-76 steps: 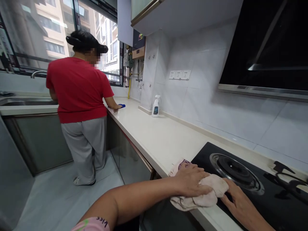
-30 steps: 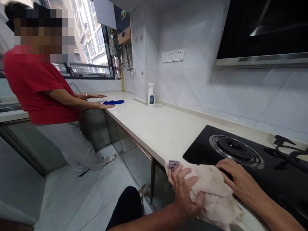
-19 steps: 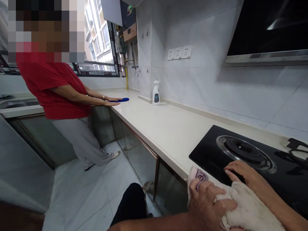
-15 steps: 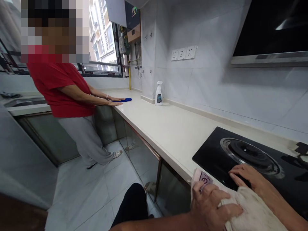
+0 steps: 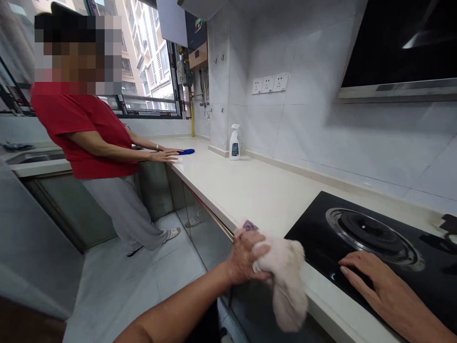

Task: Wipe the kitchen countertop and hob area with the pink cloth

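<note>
My left hand (image 5: 244, 257) grips a bunched pale pink cloth (image 5: 283, 276) at the front edge of the cream countertop (image 5: 250, 190); part of the cloth hangs down over the edge. To its right, my right hand (image 5: 378, 288) lies flat with fingers stretched out on the black glass gas hob (image 5: 321, 243), just in front of the round burner (image 5: 371, 233). It holds nothing.
A person in a red shirt (image 5: 82, 128) leans on the far end of the counter, hands beside a blue cloth (image 5: 186, 152). A white spray bottle (image 5: 234, 143) stands by the tiled wall. A black range hood (image 5: 403, 47) hangs overhead. Glass-fronted cabinets run below the counter.
My left hand has pulled the cloth leftward off the hob and away from my right hand, to the counter's edge, where it now hangs. My right hand stays on the hob.
</note>
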A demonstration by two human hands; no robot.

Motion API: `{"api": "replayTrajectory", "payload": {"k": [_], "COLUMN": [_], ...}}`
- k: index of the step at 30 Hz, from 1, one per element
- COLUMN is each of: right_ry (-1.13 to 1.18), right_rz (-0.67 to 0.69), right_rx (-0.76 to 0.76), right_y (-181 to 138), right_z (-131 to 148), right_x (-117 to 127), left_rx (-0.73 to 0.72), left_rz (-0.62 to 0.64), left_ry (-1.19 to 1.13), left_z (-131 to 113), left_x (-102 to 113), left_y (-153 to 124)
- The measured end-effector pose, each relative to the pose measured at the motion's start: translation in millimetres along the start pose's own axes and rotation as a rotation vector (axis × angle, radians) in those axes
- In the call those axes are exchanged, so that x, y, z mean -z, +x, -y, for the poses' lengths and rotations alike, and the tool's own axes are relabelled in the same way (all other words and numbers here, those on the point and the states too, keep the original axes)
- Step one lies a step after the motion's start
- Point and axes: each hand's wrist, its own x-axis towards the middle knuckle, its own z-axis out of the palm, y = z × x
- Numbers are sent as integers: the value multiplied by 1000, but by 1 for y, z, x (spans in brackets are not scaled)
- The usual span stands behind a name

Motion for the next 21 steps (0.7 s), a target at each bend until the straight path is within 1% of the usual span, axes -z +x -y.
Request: {"api": "replayTrajectory", "payload": {"k": [2,5,7,9,11,12,15,18,21], "right_ry": [6,13,19,26,30,29,27,25,22], "right_rz": [6,8,-2,-12,-13,-9,-7,-22,-32], "right_rx": [-23,-36,-36,-31,-28,-27,-23,-21,-14], "right_y": [-1,1,3,5,7,7,7,5,5], "right_z": [5,12,17,21,23,24,23,20,19], "right_x": [1,2,3,4,5,5,2,-3,-6], "left_rx": [40,186,297,456,606,660,742,811,861], "left_rz": [1,97,173,304,446,506,608,701,767], "left_ry": [60,123,151,208,269,289,316,349,400], "left_z": [39,88,112,131,146,152,168,176,173], "left_x": [16,39,54,67,77,81,84,78,63], "left_y": [-3,-4,0,9,23,31,58,84,104]}}
